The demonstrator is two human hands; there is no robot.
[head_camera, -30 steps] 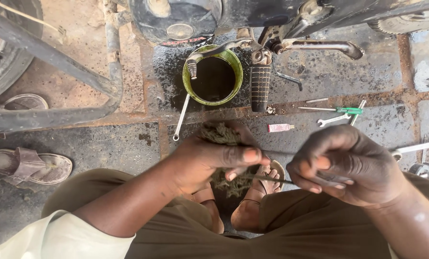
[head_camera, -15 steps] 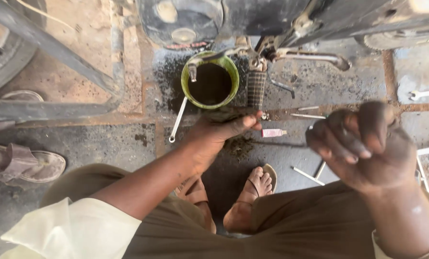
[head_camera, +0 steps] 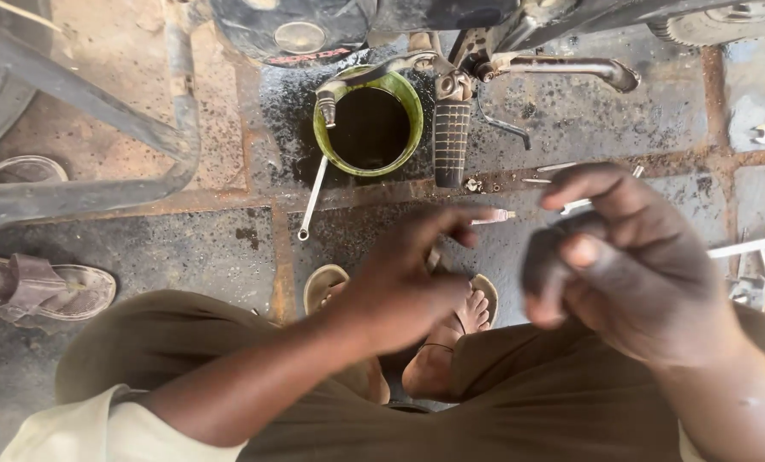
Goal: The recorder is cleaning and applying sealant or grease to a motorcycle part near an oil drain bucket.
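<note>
Head view: your left hand (head_camera: 408, 287) had dropped the grimy rag, fingers loose, reaching toward the footpeg (head_camera: 452, 144) beside the green oil bowl (head_camera: 370, 124). Right hand (head_camera: 622, 265) rose, curled shut, contents unclear.

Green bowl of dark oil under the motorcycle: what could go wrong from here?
1. The green plastic bowl of dark oil sits right beside the ribbed black footpeg, ahead of the left hand; a reach forward might tip it.
2. The long metal wrench leans against the bowl's rim; a knock could spill oil.
3. The floor looks oil-stained near the person's sandalled feet, so slipping seems possible.
</note>
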